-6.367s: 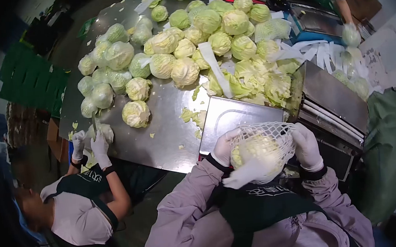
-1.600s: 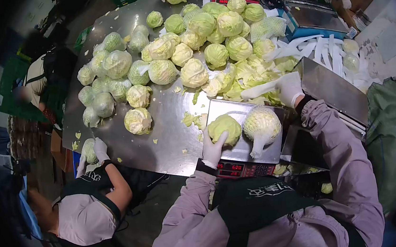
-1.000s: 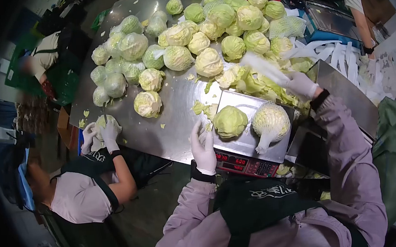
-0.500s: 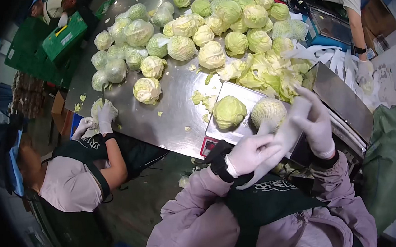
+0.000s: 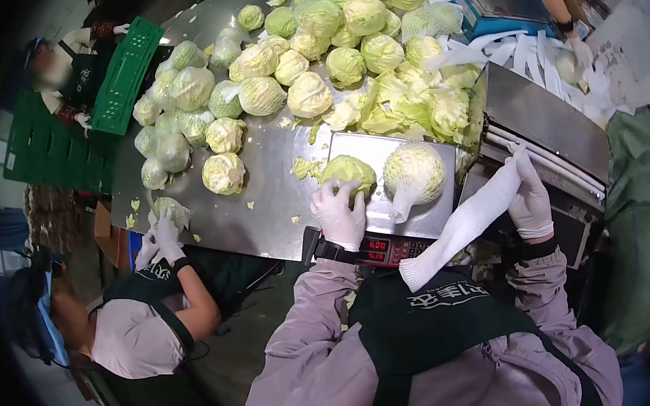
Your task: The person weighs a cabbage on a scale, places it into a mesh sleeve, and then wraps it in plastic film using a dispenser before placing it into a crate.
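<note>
A bare green cabbage (image 5: 352, 171) rests on the left of the scale's metal plate (image 5: 388, 212). My gloved left hand (image 5: 338, 217) is on its near side, fingers curled against the leaves. Beside it on the plate sits a cabbage in a white foam net (image 5: 414, 169), with the net's loose tail towards me. To the right, my gloved right hand (image 5: 530, 200) grips the upper end of an empty white foam net sleeve (image 5: 464, 225), which slants down to the left. Red digits glow on the scale's display (image 5: 377, 248).
Loose cabbages (image 5: 321, 19) and netted ones (image 5: 193, 88) crowd the metal table (image 5: 263, 209). Torn leaves (image 5: 402, 105) pile behind the scale. A metal machine (image 5: 542, 139) stands right, by a green sack (image 5: 640, 227). At left a co-worker (image 5: 136, 315) handles a netted cabbage; another holds a green crate (image 5: 125, 77).
My left hand has left the foam net sleeve and moved left onto the bare cabbage. My right hand keeps the sleeve, now hanging straighter. The view has shifted slightly, and the green crate is turned upright.
</note>
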A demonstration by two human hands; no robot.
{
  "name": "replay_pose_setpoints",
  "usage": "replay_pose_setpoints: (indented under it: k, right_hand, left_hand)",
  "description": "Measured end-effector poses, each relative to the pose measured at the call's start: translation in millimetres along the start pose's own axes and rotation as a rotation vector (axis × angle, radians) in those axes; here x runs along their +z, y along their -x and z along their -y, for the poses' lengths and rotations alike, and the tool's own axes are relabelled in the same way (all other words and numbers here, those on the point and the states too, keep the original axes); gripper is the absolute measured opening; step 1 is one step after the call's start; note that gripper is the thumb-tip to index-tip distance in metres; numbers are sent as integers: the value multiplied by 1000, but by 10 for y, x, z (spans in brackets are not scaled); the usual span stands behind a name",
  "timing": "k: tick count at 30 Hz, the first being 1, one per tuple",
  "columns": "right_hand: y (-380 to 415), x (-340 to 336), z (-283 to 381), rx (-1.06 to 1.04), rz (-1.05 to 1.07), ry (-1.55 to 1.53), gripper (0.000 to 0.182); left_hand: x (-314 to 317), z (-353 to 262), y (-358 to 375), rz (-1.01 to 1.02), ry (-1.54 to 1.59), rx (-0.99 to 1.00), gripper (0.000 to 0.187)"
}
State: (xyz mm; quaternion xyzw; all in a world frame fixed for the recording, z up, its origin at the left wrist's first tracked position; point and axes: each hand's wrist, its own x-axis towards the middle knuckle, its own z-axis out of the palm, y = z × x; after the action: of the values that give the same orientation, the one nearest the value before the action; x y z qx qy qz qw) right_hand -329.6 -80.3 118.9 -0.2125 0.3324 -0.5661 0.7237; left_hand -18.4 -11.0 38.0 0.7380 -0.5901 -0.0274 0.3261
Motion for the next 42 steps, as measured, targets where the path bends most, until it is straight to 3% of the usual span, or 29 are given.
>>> replay_pose_setpoints:
  k: [7, 9, 10, 12, 13, 15, 17, 19, 20, 21, 23, 24, 27, 29, 31, 32, 33, 34, 35, 37, 39, 40, 42]
  right_hand:
    - [122, -360, -57, -6, -11, -53, 47]
    - [158, -438, -64, -8, -15, -63, 47]
    - [178, -473, -63, -8, -18, -61, 47]
    - [218, -518, -56, -10, -42, -59, 47]
    - [231, -529, -51, -10, -62, -50, 47]
    - [267, -512, 3, 15, -82, -106, 47]
    - [281, -590, 15, 40, -105, -159, 48]
    - [245, -820, 8, 86, 17, -383, 48]
    - [240, -850, 23, 126, 240, -423, 47]
    - [256, -812, 74, 216, 330, -516, 44]
    - [275, -772, 110, 198, 44, -504, 39]
    - [299, -732, 88, 227, 43, -602, 36]
    - [351, -647, -40, 302, 9, -536, 34]
    - [392, -577, -204, 267, 101, -227, 34]
    - [444, -323, -364, 311, 120, -41, 35]
    - [462, -143, -357, 389, 153, 110, 33]
    - [501, 60, -434, 353, 103, 312, 28]
    - [531, 199, -523, 176, 190, 510, 27]
    - [559, 307, -602, -5, 281, 701, 25]
    - [636, 465, -758, -185, 184, 884, 23]
    - [636, 423, -761, -402, 215, 1070, 24]
    - [616, 429, -779, -432, 222, 978, 22]
    - [606, 293, -817, -205, 109, 771, 14]
  left_hand:
    - [1, -59, -47, -10, -54, 66, 15]
    - [6, -75, -40, 70, 84, -99, 12]
    - [1, -72, -62, 74, 79, -91, 12]
    - [-66, -96, -146, 277, 412, -425, 14]
    - [-30, -36, -146, 275, 407, -424, 14]
    - [13, 23, -201, 245, 896, -613, 13]
    - [-4, 88, -197, 245, 1005, -703, 11]
    - [-33, 157, -197, 94, 1809, -822, 13]
    - [-122, 187, -204, 64, 1910, -793, 15]
    - [-225, 263, -250, 61, 1912, -791, 15]
    - [-402, 379, -320, -309, 1399, -822, 42]
    - [-427, 369, -294, -318, 1403, -824, 42]
    - [-559, 289, -196, -263, 869, -488, 51]
    - [-667, 168, -69, -213, 509, -284, 57]
    - [-727, -541, 72, 193, 975, -441, 56]
    - [-555, -582, 230, 299, 821, -167, 59]
    - [-535, -849, 303, 401, 936, -139, 61]
    - [-436, -941, 343, 503, 963, -25, 62]
    - [-299, -1019, 450, 465, 958, 37, 62]
    - [-183, -1090, 537, 476, 1147, -50, 48]
    - [-268, -1104, 547, 514, 1345, -317, 28]
    - [-274, -1054, 545, 392, 1225, -210, 14]
    - [-369, -1002, 546, 420, 1189, -238, 13]
